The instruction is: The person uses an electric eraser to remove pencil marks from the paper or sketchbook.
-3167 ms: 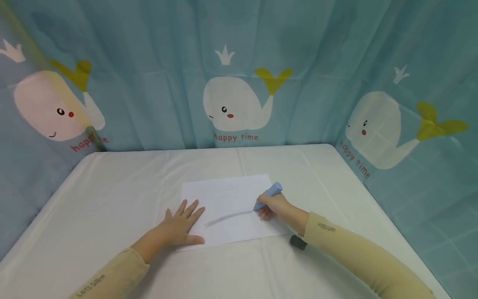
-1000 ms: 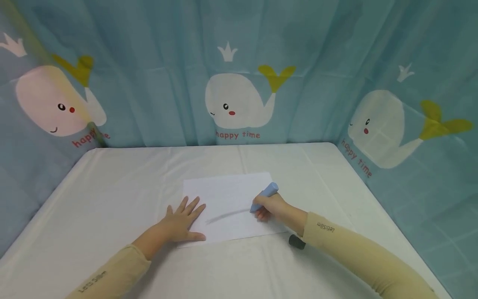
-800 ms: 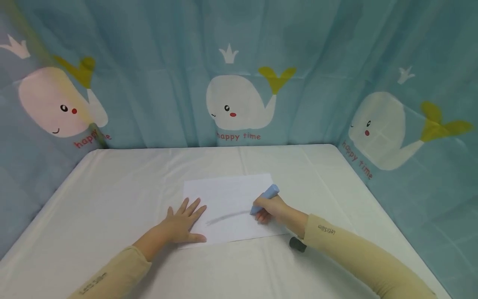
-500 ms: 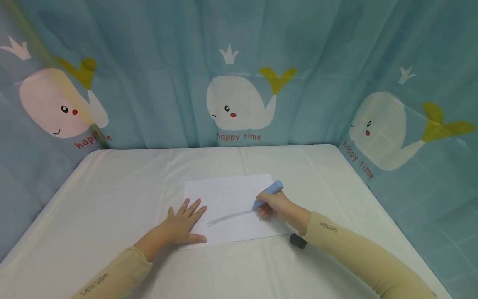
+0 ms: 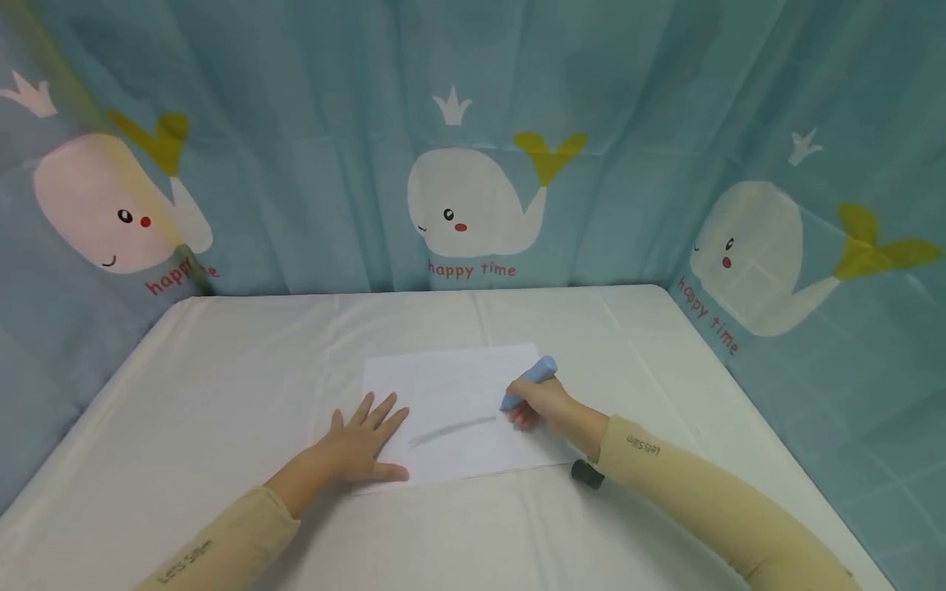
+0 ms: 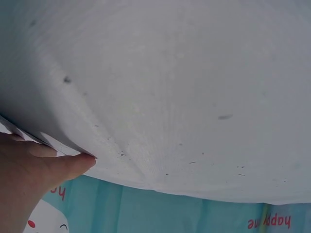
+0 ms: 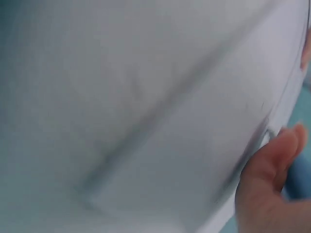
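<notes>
From the head, a sheet of white paper [image 5: 451, 382] lies on a table [image 5: 244, 369] with a white cloth. The left hand [image 5: 358, 447] lies on the paper's left side, with its fingers spread wide. The right hand [image 5: 543, 402] pinches a fat blue pen [image 5: 541, 368] over the paper's right side. The pen leans, and its tip is just beside the end of a long gray line [image 5: 452, 431]. I can't tell if the tip touches. A short dark tube [image 5: 587, 474] lies next to the tan right sleeve [image 5: 687, 484]. Behind hangs a blue curtain [image 5: 310, 123] with three whales [image 5: 473, 205] on it.

From the left wrist, the left hand shows at the side, with a fingertip at the paper's edge. The cloth has little dark specks [image 6: 67, 79].

From the right wrist, it is blurry. The thumb and a finger hold the blue pen, which is partly hidden.
</notes>
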A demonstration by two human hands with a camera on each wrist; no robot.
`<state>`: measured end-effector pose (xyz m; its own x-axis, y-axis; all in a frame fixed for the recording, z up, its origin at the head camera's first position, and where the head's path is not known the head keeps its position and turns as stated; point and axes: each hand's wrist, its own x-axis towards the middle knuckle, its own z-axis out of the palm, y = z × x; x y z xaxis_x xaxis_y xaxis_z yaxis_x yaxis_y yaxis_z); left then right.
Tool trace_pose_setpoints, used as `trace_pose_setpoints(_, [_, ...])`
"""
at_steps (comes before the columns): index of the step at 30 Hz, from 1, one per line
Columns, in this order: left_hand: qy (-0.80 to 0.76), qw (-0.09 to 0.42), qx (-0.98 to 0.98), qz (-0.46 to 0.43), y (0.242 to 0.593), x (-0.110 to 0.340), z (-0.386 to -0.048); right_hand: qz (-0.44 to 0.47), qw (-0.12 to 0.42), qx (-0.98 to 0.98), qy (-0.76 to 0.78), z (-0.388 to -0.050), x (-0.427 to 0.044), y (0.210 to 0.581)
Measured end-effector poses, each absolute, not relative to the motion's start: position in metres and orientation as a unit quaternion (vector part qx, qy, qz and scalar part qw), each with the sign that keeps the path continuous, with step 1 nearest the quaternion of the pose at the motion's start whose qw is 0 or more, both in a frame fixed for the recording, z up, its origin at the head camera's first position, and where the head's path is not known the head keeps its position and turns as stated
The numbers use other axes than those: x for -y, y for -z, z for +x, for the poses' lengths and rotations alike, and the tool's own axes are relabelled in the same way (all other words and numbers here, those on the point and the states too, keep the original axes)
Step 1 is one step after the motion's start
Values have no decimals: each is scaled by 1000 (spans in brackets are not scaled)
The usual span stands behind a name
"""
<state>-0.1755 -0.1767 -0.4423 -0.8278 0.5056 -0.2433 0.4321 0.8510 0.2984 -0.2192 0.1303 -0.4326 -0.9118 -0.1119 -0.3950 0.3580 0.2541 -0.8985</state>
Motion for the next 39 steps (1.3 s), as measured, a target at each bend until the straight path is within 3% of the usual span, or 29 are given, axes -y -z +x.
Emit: trace_pose_setpoints(39, [-112,159,-949,249,442,178,-175,60,198,-775,597,-217,-126,430])
